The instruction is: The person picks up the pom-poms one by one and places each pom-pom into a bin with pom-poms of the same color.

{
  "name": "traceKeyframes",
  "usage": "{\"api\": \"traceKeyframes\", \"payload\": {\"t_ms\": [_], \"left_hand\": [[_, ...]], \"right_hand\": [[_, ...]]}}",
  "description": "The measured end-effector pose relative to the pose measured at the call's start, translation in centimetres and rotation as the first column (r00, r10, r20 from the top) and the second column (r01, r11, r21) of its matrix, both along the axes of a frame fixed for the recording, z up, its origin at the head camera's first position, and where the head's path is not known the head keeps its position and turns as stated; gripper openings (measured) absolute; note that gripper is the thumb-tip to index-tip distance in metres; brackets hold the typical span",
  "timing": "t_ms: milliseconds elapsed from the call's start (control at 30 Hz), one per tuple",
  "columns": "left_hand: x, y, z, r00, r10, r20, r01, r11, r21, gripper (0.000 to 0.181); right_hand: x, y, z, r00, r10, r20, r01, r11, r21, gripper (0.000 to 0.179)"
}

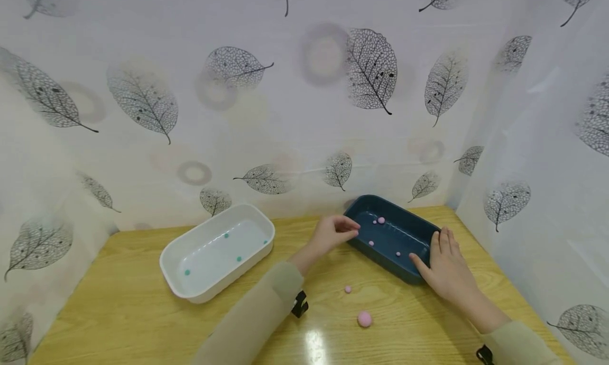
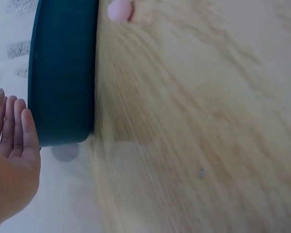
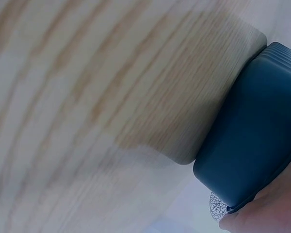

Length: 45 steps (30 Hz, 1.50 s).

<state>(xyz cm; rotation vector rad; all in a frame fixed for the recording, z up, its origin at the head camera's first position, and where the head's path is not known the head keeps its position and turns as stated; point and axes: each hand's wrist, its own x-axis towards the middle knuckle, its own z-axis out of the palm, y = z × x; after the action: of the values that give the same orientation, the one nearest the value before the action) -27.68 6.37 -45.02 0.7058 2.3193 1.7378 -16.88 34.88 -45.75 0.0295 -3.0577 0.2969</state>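
Note:
A dark blue tray [image 1: 387, 264] sits at the back right with several small pink balls [image 1: 381, 220] inside. My left hand [image 1: 328, 235] is over its left end, fingertips by the rim. In the left wrist view its fingers [image 2: 14, 128] look fairly straight, and nothing shows between them and the thumb. The right hand [image 1: 447, 267] rests on the tray's right end, fingers extended and thumb apart along the near side. Only part of that hand [image 3: 266, 208] appears in the right wrist view, against the tray's rim. On the table before the tray lie a larger pink ball [image 1: 364, 318] and a smaller pink ball [image 1: 348, 289].
To the left stands a white tray [image 1: 214, 291] holding several small teal balls [image 1: 239, 258]. Both trays are on a wood-grain table [image 1: 119, 312]. A pale curtain [image 1: 295, 121] with leaf prints hangs behind the table and along its sides.

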Motion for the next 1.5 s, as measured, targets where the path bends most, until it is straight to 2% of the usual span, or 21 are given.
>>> {"api": "traceKeyframes", "payload": {"t_ms": [233, 433, 600, 767, 1033, 1333, 1500], "left_hand": [[1.2, -1.0, -0.7, 0.999, -0.03, 0.027, 0.03, 1.0, -0.002, 0.015], [1.8, -1.6, -2.2, 0.998, -0.064, 0.013, 0.064, 0.998, -0.005, 0.013], [2.5, -1.9, -3.1, 0.995, -0.089, 0.038, 0.09, 0.995, -0.03, 0.014], [3.1, -2.3, -3.3, 0.991, -0.127, 0.031, 0.128, 0.991, -0.047, 0.012], [3.7, -3.1, -4.0, 0.981, -0.193, 0.025, 0.194, 0.97, -0.144, 0.011], [4.5, -3.9, -4.2, 0.971, -0.233, 0.061, 0.24, 0.958, -0.157, 0.018], [4.6, -4.0, -4.4, 0.964, -0.261, 0.037, 0.264, 0.946, -0.186, 0.024]], "right_hand": [[0.0, -0.1, 0.1, 1.0, 0.007, -0.004, -0.007, 1.0, -0.012, 0.098], [0.2, -0.3, 0.3, 1.0, 0.007, -0.002, -0.007, 1.0, -0.013, 0.098], [0.3, -0.3, 0.4, 1.0, 0.005, 0.008, -0.005, 1.0, -0.024, 0.098], [0.2, -0.3, 0.5, 1.0, 0.006, 0.0, -0.006, 1.0, -0.021, 0.098], [0.2, -0.3, 0.4, 1.0, 0.007, 0.005, -0.007, 1.0, -0.026, 0.098], [0.3, -0.3, 0.5, 1.0, 0.001, 0.009, -0.001, 1.0, -0.032, 0.098], [0.3, -0.3, 0.4, 1.0, 0.001, 0.007, -0.001, 1.0, -0.03, 0.097]]}}
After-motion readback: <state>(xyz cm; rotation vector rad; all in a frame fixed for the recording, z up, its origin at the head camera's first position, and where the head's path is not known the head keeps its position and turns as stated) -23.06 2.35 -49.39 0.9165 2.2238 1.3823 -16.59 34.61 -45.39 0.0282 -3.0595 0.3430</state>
